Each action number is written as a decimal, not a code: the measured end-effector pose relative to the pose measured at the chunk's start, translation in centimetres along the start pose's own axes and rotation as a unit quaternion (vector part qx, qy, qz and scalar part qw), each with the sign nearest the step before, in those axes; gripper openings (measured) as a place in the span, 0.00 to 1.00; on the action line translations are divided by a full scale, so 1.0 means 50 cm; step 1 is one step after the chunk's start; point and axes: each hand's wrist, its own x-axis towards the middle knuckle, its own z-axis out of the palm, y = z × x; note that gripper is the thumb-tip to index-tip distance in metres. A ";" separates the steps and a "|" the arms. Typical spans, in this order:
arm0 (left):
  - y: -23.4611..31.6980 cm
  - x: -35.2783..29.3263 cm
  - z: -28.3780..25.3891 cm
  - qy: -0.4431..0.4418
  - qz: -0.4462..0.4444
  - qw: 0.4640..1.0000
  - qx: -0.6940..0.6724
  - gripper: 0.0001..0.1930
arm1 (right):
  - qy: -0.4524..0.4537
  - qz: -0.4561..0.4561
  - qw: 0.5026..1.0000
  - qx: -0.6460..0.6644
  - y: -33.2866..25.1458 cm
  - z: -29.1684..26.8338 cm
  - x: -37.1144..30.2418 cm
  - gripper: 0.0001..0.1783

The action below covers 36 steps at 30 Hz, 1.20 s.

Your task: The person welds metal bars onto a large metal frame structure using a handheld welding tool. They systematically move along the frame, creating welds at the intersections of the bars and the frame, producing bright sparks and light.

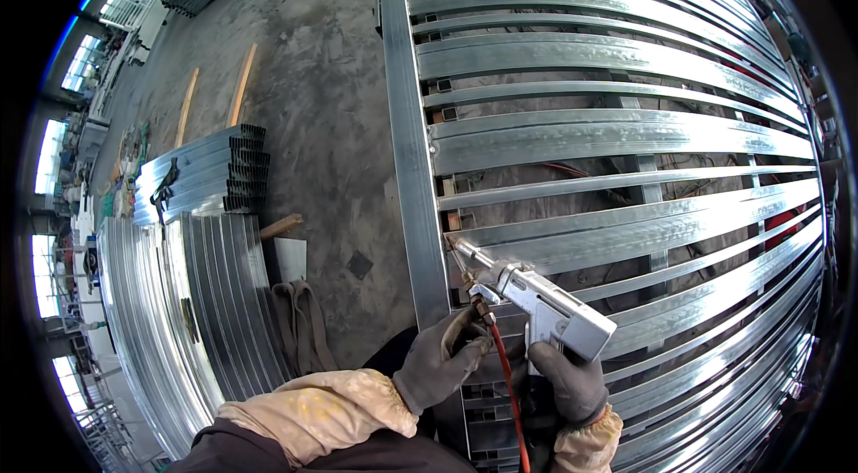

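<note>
Joining appears in hand: right hand's [572,379] fingers wrap the torch gun [572,312], nozzle [475,254] at the metal frame's [413,151] left edge; left hand [438,364] half-curls by the red hose [512,392], contact unclear; next calls for steady aim.

Glossy metal slats [536,140]; smooth metal gun [561,310]; matt gloves [436,369]; matt floor [332,102].

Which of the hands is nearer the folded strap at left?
Left. The left hand is right of the strap; the right hand is farther right, gripping the silver gun.
</note>
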 end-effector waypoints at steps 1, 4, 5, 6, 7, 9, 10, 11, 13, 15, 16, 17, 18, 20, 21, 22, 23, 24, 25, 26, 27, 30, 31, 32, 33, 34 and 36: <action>0.000 -0.001 -0.002 0.001 -0.005 1.000 -0.006 0.27 | 0.001 -0.003 1.000 -0.005 0.003 -0.002 0.001 0.22; 0.000 -0.001 -0.003 0.003 -0.011 1.000 -0.008 0.27 | -0.009 0.006 1.000 -0.004 -0.002 0.000 0.003 0.19; 0.000 -0.002 -0.003 0.005 -0.011 1.000 -0.006 0.27 | -0.015 0.012 1.000 -0.001 -0.006 0.001 0.003 0.18; 0.000 -0.002 -0.003 0.005 -0.011 1.000 -0.008 0.27 | -0.015 0.016 1.000 0.002 -0.010 0.004 0.003 0.17; 0.000 -0.002 -0.003 0.003 -0.011 1.000 -0.011 0.27 | -0.013 0.021 1.000 0.005 -0.013 0.006 0.002 0.16; -0.003 -0.001 -0.004 0.000 -0.010 1.000 -0.014 0.27 | -0.013 0.025 1.000 0.007 -0.012 0.006 0.003 0.15; -0.004 -0.001 -0.005 0.000 -0.009 1.000 -0.014 0.26 | -0.015 0.025 1.000 0.007 -0.010 0.006 0.003 0.14; -0.006 -0.001 -0.006 -0.001 -0.007 1.000 -0.014 0.26 | -0.018 0.025 1.000 0.007 -0.008 0.006 0.004 0.14; -0.009 -0.002 -0.003 0.012 -0.001 1.000 -0.004 0.26 | -0.016 0.026 1.000 0.005 -0.009 0.009 0.005 0.15; -0.010 -0.002 -0.003 0.018 0.000 1.000 0.004 0.26 | -0.017 0.026 1.000 0.007 -0.012 0.012 0.005 0.16; -0.009 -0.003 -0.003 0.017 -0.001 1.000 0.006 0.25 | -0.017 0.025 0.999 0.009 -0.014 0.013 0.004 0.17; -0.008 -0.003 -0.003 0.016 -0.002 1.000 0.009 0.25 | -0.018 0.025 0.999 0.011 -0.015 0.013 0.004 0.18; -0.008 -0.002 -0.003 0.017 0.001 1.000 0.011 0.25 | -0.018 0.026 0.999 0.009 -0.014 0.013 0.004 0.19; -0.010 -0.002 -0.003 0.021 0.009 1.000 0.015 0.25 | -0.019 0.029 0.999 0.006 -0.013 0.013 0.004 0.22; -0.011 -0.002 -0.003 0.021 0.016 0.999 0.022 0.24 | -0.023 0.025 0.999 0.009 -0.010 0.011 0.004 0.23; -0.012 -0.002 -0.004 0.021 0.023 0.999 0.028 0.24 | -0.026 0.020 0.999 0.012 -0.005 0.009 0.004 0.23; -0.014 -0.002 -0.004 0.021 0.031 0.999 0.035 0.24 | -0.029 0.015 0.999 0.015 -0.003 0.009 0.004 0.24; -0.014 -0.002 -0.004 0.022 0.033 0.999 0.036 0.24 | -0.027 0.018 0.999 0.010 -0.006 0.010 0.003 0.24; -0.016 -0.001 -0.004 0.024 0.035 0.998 0.037 0.24 | -0.026 0.021 0.999 0.006 -0.009 0.013 0.002 0.24; -0.017 -0.001 -0.004 0.026 0.036 0.998 0.038 0.23 | -0.024 0.025 0.999 0.001 -0.011 0.015 0.002 0.24; -0.017 -0.001 -0.005 0.024 0.039 0.998 0.045 0.23 | -0.027 0.021 0.999 0.002 -0.010 0.015 0.002 0.24; -0.015 0.000 -0.008 0.021 0.046 0.997 0.061 0.23 | -0.031 0.015 0.999 0.000 -0.007 0.013 0.003 0.23; -0.015 0.000 -0.007 0.022 0.048 0.997 0.062 0.23 | -0.032 0.017 0.999 -0.004 -0.007 0.013 0.003 0.23; -0.014 0.000 -0.006 0.024 0.050 0.996 0.063 0.22 | -0.033 0.018 0.999 -0.008 -0.007 0.012 0.003 0.23; -0.012 0.000 -0.005 0.026 0.049 0.996 0.065 0.22 | -0.033 0.018 0.999 -0.003 -0.004 0.012 0.003 0.23; -0.009 -0.001 -0.004 0.029 0.049 0.996 0.067 0.22 | -0.032 0.017 0.999 0.001 -0.001 0.012 0.003 0.23; -0.007 -0.002 -0.003 0.032 0.047 0.996 0.067 0.22 | -0.032 0.015 0.999 0.006 0.000 0.012 0.002 0.23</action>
